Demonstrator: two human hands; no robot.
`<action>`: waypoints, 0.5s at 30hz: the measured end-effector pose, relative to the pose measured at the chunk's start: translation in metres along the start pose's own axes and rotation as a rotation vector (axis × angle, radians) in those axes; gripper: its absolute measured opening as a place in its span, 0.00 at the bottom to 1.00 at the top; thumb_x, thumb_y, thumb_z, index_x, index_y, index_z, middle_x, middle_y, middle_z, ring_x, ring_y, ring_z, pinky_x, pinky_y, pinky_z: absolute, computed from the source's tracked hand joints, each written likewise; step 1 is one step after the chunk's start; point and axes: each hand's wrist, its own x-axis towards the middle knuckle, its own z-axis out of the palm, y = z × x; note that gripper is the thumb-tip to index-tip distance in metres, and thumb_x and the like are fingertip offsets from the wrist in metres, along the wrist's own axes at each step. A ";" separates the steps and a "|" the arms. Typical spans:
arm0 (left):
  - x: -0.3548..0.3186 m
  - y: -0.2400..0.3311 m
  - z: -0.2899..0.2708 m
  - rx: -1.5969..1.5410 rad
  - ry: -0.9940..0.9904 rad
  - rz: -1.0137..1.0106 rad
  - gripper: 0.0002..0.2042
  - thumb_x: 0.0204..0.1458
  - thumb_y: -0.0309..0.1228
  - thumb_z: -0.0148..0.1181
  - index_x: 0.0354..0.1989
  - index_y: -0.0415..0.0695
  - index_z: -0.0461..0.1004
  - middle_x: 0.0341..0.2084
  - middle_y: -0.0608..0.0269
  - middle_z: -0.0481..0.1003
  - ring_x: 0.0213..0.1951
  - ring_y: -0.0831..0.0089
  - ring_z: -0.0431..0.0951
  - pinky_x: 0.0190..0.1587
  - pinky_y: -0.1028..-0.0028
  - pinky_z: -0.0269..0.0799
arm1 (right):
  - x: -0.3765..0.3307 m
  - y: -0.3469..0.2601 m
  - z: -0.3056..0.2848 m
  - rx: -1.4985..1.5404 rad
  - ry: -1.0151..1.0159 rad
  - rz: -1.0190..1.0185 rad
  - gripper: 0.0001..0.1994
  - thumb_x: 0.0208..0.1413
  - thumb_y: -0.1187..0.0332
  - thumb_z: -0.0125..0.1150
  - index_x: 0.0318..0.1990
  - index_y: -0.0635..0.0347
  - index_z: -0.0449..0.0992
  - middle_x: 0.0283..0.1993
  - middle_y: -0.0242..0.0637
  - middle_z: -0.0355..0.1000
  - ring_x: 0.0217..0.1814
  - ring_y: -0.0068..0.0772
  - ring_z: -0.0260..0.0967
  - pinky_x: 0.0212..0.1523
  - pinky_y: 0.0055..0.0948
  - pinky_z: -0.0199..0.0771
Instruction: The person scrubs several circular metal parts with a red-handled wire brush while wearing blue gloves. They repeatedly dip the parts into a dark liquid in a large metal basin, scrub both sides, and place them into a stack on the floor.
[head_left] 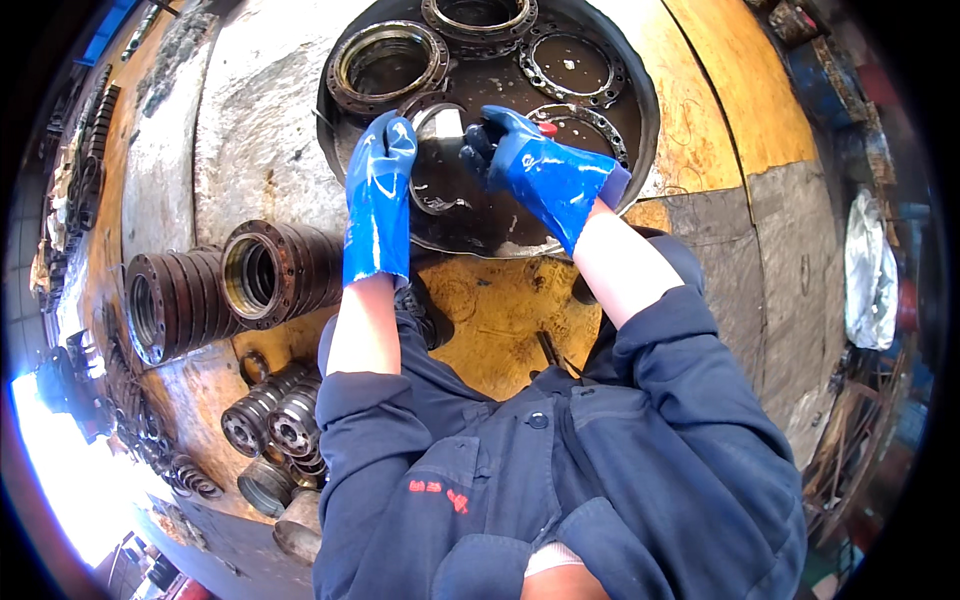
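Observation:
My left hand (382, 165), in a long blue rubber glove, grips the left edge of a dark metal ring (432, 203) standing partly in the basin. My right hand (525, 160), gloved alike, is closed at the ring's right side. A red end (547, 129) of something sticks out above its knuckles; the rest of that object is hidden in the glove. Both hands are over a round black basin (490, 250) of dark, dirty liquid. A pale patch shows inside the ring, and I cannot tell whether it is a reflection.
In the basin lie a thick flanged ring (345, 92), another at the back, and thin ones (612, 88) at the right. Stacked flanged rings (180, 300) stand on the floor at left, above smaller metal parts (265, 420). A plastic-wrapped bundle (870, 270) lies far right.

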 end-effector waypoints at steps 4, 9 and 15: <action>-0.001 0.002 -0.002 0.021 -0.010 0.000 0.24 0.71 0.47 0.53 0.59 0.37 0.78 0.53 0.43 0.81 0.56 0.48 0.81 0.61 0.59 0.74 | -0.028 0.023 -0.031 -0.598 -0.506 -0.249 0.18 0.66 0.53 0.66 0.53 0.55 0.83 0.39 0.38 0.83 0.40 0.34 0.81 0.43 0.39 0.82; 0.001 0.007 0.003 0.051 -0.074 -0.057 0.24 0.71 0.45 0.55 0.63 0.36 0.76 0.56 0.46 0.79 0.59 0.58 0.79 0.64 0.63 0.70 | -0.045 0.027 -0.029 -1.800 -0.396 -0.797 0.20 0.56 0.49 0.69 0.48 0.51 0.86 0.48 0.41 0.85 0.53 0.46 0.82 0.56 0.39 0.80; 0.004 -0.033 0.011 0.100 -0.052 0.292 0.19 0.66 0.32 0.63 0.62 0.37 0.77 0.49 0.50 0.83 0.51 0.61 0.83 0.55 0.67 0.77 | -0.025 0.021 -0.035 -2.404 -0.425 -1.143 0.13 0.55 0.62 0.67 0.47 0.51 0.86 0.45 0.41 0.84 0.49 0.49 0.84 0.44 0.45 0.84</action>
